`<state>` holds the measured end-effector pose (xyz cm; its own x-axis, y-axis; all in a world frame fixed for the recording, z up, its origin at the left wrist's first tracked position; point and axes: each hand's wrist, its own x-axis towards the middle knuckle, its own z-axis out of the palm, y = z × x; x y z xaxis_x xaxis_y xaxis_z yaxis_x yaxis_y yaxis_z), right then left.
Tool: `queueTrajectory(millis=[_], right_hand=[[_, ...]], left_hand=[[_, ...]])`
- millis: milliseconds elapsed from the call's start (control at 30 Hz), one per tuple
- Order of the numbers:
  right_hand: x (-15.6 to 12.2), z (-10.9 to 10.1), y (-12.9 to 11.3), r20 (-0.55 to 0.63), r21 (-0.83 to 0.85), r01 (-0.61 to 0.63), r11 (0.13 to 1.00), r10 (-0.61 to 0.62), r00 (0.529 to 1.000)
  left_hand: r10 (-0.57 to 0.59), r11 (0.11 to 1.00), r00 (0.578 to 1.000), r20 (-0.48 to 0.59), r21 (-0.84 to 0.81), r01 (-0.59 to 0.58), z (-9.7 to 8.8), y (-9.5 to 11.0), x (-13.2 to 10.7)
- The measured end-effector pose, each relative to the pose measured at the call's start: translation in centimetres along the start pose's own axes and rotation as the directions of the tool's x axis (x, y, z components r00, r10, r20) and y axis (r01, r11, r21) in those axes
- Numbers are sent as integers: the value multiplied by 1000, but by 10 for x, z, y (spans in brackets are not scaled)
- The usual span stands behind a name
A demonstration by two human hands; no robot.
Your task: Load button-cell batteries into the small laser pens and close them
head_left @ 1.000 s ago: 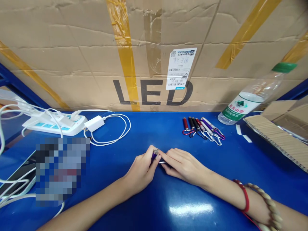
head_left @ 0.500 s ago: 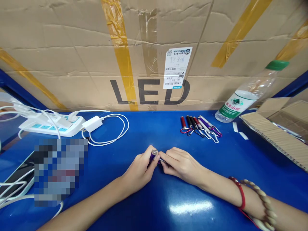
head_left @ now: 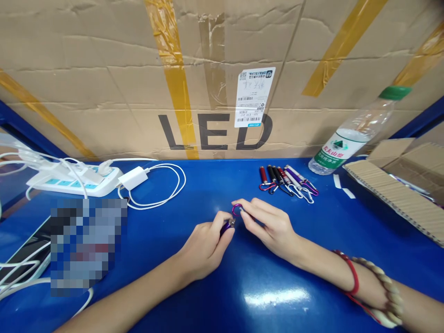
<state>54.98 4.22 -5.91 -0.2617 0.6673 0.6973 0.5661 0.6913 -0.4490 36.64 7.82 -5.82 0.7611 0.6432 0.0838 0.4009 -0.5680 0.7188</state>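
Note:
My left hand (head_left: 205, 246) is closed around a small purple keychain flashlight (head_left: 227, 225), its silvery end showing between thumb and forefinger. Close by on the right, the fingers of my right hand (head_left: 272, 229) pinch a purple carabiner clip (head_left: 236, 210), just above the flashlight's end. Whether the clip is joined to the flashlight I cannot tell. Farther back on the blue table (head_left: 166, 286) lies a row of similar keychain flashlights (head_left: 284, 178) in red, black, silver and purple, each with a clip at its near end.
A large cardboard box (head_left: 121, 92) walls off the back. On the left are a white power strip (head_left: 57, 181), a charger (head_left: 133, 178) with its cable, and a phone (head_left: 26, 252) beside a blurred patch. A water bottle (head_left: 342, 141), paper strips (head_left: 348, 193) and an open carton (head_left: 391, 194) stand right.
My right hand has turned and lifted slightly, bringing the purple clip into view above the flashlight. The flashlight in my left hand has tilted to the right.

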Motion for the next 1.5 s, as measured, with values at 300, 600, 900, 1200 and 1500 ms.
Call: queueTrajectory(millis=[300,600,900,1200,1500], right_hand=[[-3,6,-4,30,20,23,1000,-23,999],[-3,4,1,141,184,-151,971,126,982],[11,-5,0,135,164,-229,959,208,969],[12,-33,58,175,-516,171,839,-92,980],[9,-29,84,306,-631,125,765,97,947]], left_hand=[[24,999,998,-55,28,-23,4,-1,0],[67,997,949,-307,47,-56,8,-10,5],[-18,999,940,-340,23,27,11,-10,7],[-232,968,918,-322,18,251,12,-8,4],[-195,975,941,-277,51,218,9,-8,4]])
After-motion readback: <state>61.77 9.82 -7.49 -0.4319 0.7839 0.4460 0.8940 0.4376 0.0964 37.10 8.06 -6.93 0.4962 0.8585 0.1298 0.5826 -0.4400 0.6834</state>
